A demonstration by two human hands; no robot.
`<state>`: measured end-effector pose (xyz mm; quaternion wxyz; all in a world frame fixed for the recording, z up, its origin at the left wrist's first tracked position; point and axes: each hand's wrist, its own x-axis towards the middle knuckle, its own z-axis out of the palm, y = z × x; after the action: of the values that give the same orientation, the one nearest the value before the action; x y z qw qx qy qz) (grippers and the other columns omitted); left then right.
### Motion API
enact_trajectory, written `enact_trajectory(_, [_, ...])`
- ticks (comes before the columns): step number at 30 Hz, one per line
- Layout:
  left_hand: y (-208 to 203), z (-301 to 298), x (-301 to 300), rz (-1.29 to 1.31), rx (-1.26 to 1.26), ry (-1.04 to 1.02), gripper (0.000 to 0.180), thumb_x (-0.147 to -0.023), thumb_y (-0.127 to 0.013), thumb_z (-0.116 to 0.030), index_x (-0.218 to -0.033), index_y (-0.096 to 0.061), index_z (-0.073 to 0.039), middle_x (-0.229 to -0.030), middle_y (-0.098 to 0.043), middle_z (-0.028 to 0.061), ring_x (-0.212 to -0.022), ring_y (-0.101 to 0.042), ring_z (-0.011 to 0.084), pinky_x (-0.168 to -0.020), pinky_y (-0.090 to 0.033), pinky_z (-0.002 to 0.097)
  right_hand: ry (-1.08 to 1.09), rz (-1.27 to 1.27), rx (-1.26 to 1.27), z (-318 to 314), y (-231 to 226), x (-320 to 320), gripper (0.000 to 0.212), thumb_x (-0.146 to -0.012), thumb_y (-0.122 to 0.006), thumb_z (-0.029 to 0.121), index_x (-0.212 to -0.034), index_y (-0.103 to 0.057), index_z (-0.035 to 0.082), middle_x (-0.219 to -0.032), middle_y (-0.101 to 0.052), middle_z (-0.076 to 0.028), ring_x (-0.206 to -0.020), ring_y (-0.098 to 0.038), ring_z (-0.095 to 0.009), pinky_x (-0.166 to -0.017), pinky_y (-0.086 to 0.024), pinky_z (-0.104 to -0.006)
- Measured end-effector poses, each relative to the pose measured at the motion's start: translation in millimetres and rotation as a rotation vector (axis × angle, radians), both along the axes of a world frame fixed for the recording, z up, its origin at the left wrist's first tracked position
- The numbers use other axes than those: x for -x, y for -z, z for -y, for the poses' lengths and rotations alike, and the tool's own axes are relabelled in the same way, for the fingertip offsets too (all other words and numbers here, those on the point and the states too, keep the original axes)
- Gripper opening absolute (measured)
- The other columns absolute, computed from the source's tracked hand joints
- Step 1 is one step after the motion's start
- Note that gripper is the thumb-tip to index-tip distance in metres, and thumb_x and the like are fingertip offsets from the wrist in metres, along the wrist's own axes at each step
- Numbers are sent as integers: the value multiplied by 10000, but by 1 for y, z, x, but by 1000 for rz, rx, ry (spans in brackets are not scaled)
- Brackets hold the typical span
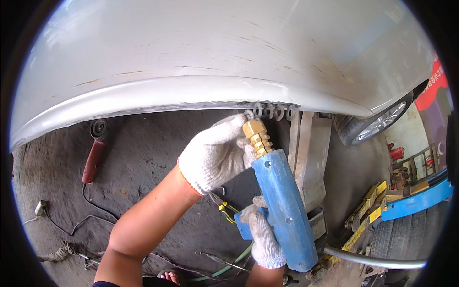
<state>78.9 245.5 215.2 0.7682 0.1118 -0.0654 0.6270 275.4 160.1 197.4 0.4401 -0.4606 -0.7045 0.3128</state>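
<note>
My right hand [263, 237], in a white knit glove, grips the handle of a blue pistol-shaped welding gun [287, 210]. The gun's stepped brass nose [258, 136] points up at the lower edge of a silver car's sill [143, 93]. Several ring washers [278, 113] stand in a row along that edge, right of the nose. My left hand [215, 153], gloved too, is closed beside the brass nose. Its fingertips reach a washer [248, 115] at the nose's tip; whether they pinch it or only touch it is hard to make out.
A red angle grinder [93, 160] with a black cord lies on the dark floor at left. Yellow-handled pliers [225, 209] lie behind my left wrist. A metal stand [313, 153] rises under the sill, near the car wheel [377, 126]. Tyres [406, 234] and a yellow frame [366, 210] stand at right.
</note>
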Motion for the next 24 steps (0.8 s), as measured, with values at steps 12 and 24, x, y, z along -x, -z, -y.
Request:
enact_trajectory(12, [5, -12, 4, 159, 47, 61, 130, -987, -589, -113, -1055, -610, -4, -865, -599, 39, -732, -549, 101, -729, -543, 283, 141, -77, 195, 12, -25, 37, 319, -877, -733, 187, -1101, -659, -27, -996, -704, -151, -888, -678, -281, -832, -536, -403])
enact_trajectory(24, [9, -18, 6, 57, -24, -19, 137, -964, -614, -143, -1030, -621, -23, -885, -648, 58, -770, -612, 149, -775, -538, 343, 198, -290, 161, 13, -4, 38, 463, -853, -753, 233, -1180, -599, -56, -976, -703, -199, -863, -693, -274, -791, -556, -371])
